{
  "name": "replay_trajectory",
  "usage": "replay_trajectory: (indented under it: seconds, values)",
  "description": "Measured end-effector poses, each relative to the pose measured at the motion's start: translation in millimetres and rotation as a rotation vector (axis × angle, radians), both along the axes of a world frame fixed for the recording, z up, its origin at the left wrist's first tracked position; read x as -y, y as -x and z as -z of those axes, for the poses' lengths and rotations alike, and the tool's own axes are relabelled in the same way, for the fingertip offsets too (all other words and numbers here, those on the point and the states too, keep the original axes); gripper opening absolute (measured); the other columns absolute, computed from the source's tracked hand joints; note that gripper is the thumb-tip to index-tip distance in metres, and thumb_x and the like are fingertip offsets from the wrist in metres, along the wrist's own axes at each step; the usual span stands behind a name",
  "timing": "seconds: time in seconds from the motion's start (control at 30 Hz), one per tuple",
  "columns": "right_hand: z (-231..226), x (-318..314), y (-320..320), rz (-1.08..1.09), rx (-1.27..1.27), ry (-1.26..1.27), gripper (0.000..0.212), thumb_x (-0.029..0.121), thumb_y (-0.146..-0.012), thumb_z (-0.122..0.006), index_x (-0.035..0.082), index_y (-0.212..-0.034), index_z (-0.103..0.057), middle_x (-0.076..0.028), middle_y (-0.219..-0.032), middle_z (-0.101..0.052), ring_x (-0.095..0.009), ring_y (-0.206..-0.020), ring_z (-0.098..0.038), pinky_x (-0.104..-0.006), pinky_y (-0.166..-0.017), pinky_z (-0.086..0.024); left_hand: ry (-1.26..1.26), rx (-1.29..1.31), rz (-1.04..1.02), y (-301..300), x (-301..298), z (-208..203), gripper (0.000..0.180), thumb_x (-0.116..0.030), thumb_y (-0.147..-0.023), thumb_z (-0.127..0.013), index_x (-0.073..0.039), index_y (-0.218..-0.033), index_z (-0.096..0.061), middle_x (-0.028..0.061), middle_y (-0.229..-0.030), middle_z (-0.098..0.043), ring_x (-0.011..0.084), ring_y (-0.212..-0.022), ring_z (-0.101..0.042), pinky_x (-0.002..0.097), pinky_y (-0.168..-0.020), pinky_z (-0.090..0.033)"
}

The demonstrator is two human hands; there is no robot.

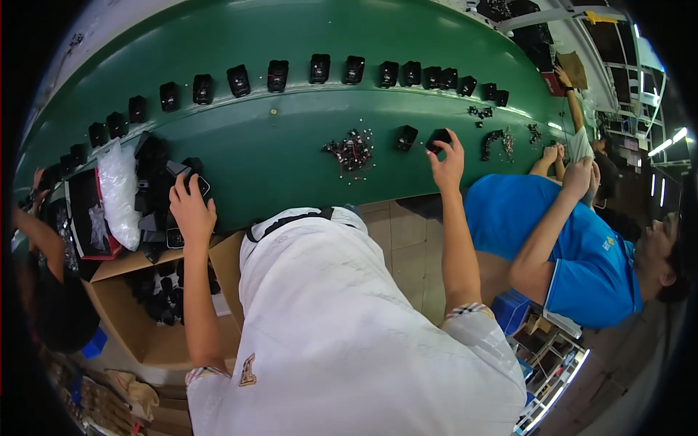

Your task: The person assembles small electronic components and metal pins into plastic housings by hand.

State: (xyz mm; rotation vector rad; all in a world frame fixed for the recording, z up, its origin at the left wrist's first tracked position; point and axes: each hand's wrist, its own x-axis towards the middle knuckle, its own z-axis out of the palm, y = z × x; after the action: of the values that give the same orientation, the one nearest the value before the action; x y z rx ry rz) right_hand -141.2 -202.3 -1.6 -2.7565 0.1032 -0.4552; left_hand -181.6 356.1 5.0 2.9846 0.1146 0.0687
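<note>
Black plastic housing (437, 138): held in the right hand, at the tabletop's near side; whether it is lifted or rested cannot be told.
Green tabletop (283, 171): spanned by a row of black housings (319, 69); by bumped neighbours, this row could be knocked askew.
Cardboard carton (116, 320): placed open below the near edge, with dark pieces inside; anything nudged off the edge there could be dropped in.
Pile of dark parts (147, 178): heaped beside a clear plastic bag (118, 196); if pulled from one side, it could be toppled.
Left hand (193, 211): fingers spread over a dark piece (203, 187) at the pile; whether it is gripped cannot be told.
Right hand (446, 161): closed narrowly round the housing; by a loose fingertip hold, it could be dropped.
Small loose parts (352, 152): scattered easily, if brushed by a forearm.
</note>
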Motion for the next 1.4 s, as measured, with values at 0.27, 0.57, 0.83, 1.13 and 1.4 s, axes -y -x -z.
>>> replay_trajectory:
  seconds: [0.27,0.57,0.83,1.13,1.4]
  values:
    - [42.8,29.0,1.0,-0.027,-0.037,0.028,0.037,0.005,-0.065,-0.082,0.009,-0.099,-0.066,-0.013,-0.146,-0.045,-0.037,-0.128,-0.046,-0.0454,-0.103,-0.044,-0.127,-0.053,0.064,-20.8,9.1,20.7,0.056,-0.006,-0.073,-0.075,-0.010,-0.126,-0.057,0.0110,-0.139,-0.043,0.0369,-0.117,-0.048,0.0457,-0.093,-0.045]
    - [28.8,-91.3,30.2,-0.058,-0.111,-0.439,0.023,0.010,-0.081,-0.075,0.003,-0.101,-0.067,-0.009,-0.092,-0.070,-0.017,-0.073,-0.068,-0.0293,-0.067,-0.054,-0.204,0.072,0.111,-15.7,12.1,42.3,0.024,-0.008,-0.080,-0.068,-0.007,-0.104,-0.069,0.0113,-0.125,-0.053,0.0314,-0.109,-0.052,0.0414,-0.083,-0.045]
    - [56.0,-141.2,15.6,0.115,-0.166,-0.427,0.032,0.015,-0.077,-0.079,0.003,-0.098,-0.059,-0.008,-0.088,-0.065,-0.021,-0.064,-0.065,-0.0350,-0.065,-0.052,0.081,0.121,0.259,-5.2,16.8,41.9,0.033,-0.004,-0.082,-0.067,-0.006,-0.114,-0.060,0.0144,-0.119,-0.053,0.0359,-0.110,-0.053,0.0435,-0.089,-0.046]
    - [66.1,-148.2,36.2,0.031,-0.100,-0.468,0.029,0.011,-0.080,-0.072,0.005,-0.102,-0.054,-0.008,-0.089,-0.064,-0.024,-0.067,-0.064,-0.0371,-0.063,-0.051,-0.036,0.093,-0.099,-5.1,28.4,41.0,0.047,-0.013,-0.077,-0.075,-0.012,-0.120,-0.055,0.0143,-0.126,-0.051,0.0363,-0.119,-0.048,0.0459,-0.092,-0.045]
    - [53.1,-149.1,23.4,0.097,-0.249,-0.383,0.037,0.012,-0.077,-0.076,0.007,-0.108,-0.057,-0.005,-0.082,-0.066,-0.020,-0.062,-0.060,-0.0348,-0.061,-0.050,-0.051,-0.042,-0.108,-9.3,11.6,51.7,0.043,-0.009,-0.080,-0.071,-0.015,-0.119,-0.056,0.0128,-0.124,-0.054,0.0352,-0.116,-0.052,0.0478,-0.089,-0.045]
